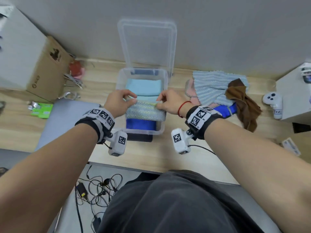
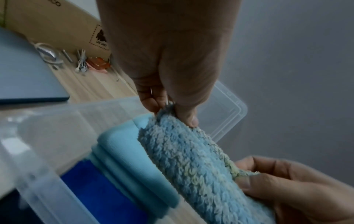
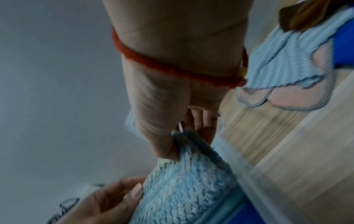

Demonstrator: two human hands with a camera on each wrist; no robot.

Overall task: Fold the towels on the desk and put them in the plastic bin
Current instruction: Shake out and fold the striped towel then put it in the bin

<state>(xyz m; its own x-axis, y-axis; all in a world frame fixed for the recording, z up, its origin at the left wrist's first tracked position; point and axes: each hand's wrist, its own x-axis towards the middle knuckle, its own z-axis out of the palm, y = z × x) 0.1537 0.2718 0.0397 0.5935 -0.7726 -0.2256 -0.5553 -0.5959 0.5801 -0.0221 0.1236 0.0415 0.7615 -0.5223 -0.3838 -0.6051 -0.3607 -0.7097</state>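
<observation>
A clear plastic bin [image 1: 119, 76] stands open at the middle of the desk. Inside it lie a folded light blue towel [image 1: 143, 88] at the far end and a dark blue towel [image 1: 140, 124] at the near end. Over the bin's middle I hold a folded fluffy blue-and-yellow towel [image 1: 145, 111]. My left hand [image 1: 120, 102] pinches its left end [image 2: 168, 112] between thumb and fingers. My right hand [image 1: 170, 102] pinches the right end [image 3: 184, 141] the same way. Unfolded towels, striped light blue [image 1: 212, 84], brown [image 1: 242, 101] and pink, lie in a heap to the right of the bin.
The bin's lid [image 1: 147, 44] leans upright against the wall behind it. A cardboard box [image 1: 45, 69], cables and a green packet [image 1: 41, 111] lie at the left. A white controller [image 1: 273, 101] and a white box [image 1: 296, 91] stand at the right. A grey pad [image 1: 67, 118] lies under my left forearm.
</observation>
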